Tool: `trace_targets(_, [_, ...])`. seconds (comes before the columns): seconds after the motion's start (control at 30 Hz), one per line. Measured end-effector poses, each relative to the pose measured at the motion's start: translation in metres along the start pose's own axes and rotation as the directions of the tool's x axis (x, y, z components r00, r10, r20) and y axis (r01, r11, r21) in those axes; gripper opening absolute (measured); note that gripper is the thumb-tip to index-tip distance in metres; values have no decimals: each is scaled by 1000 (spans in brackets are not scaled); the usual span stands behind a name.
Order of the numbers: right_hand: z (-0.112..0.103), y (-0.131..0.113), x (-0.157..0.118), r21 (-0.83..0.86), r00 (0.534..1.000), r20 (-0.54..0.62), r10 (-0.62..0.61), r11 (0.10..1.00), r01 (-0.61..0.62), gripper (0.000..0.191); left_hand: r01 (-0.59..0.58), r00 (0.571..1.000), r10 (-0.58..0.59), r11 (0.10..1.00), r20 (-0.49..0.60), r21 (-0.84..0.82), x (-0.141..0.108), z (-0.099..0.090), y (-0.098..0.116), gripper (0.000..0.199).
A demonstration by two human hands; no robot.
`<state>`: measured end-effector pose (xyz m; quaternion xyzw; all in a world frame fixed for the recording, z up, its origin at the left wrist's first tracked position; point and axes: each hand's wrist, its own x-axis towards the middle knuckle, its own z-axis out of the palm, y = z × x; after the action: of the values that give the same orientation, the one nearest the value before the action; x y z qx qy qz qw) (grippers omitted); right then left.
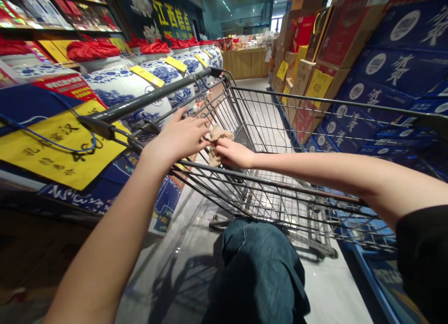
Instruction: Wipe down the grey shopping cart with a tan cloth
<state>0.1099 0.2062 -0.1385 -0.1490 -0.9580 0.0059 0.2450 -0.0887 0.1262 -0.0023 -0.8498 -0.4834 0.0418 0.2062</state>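
Stacked blue boxes (409, 25) fill the right side, brown and red cartons (346, 28) beyond them; contents can't be seen. Wire shopping cart (276, 186) spans the middle, handle (150, 98) at left; pale floor shows through its mesh, far right end dark and cut off by the frame edge. Row of blue-and-white jars (117, 77) behind the handle, mouths wrapped in red cloth covers (91, 50), insides hidden. Denim-covered knee (259, 254) below the cart. Big yellow price sheet (70, 142) at left, handwriting partly crossed by a blue cord (52, 140). Left hand (184, 133) is palm down over the cart's handle end, fingers loosely spread, grasping nothing visible; its fingertips are just beside the rag, contact can't be told. Right hand (236, 152) has fingers closed on the tan rag (219, 134), bunched at the fingertips, sticking out above, left and below them by the cart's side wires. Part under the fingers is covered; whether the rag touches wire is unclear.
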Motion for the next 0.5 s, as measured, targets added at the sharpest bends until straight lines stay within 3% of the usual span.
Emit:
trace_targets(0.1, [7, 5, -16, -32, 990, 130, -53, 998, 58, 37, 10, 1000, -10, 1000, -2, -3, -1, -1, 2, 47])
trace_targets(0.2, [-3, 18, -18, -27, 952, 279, -128, 990, 141, 39, 14, 1000, -14, 1000, 3, 1, -2, -2, 4, 48])
trace_targets(0.27, [-12, 21, -9, -32, 962, 247, -117, 991, 129, 33, 20, 1000, -20, 1000, 0, -4, -2, -2, 5, 46])
trace_targets(0.4, [-14, 5, 1, -48, 998, 62, -20, 999, 23, 23, 21, 999, -22, 999, -25, -26, -2, -1, 4, 48])
trace_targets(0.5, [-6, -5, -5, -4, 998, 65, -11, 1000, 11, 19, 18, 999, -19, 999, -31, -47, -2, 0, 4, 49])
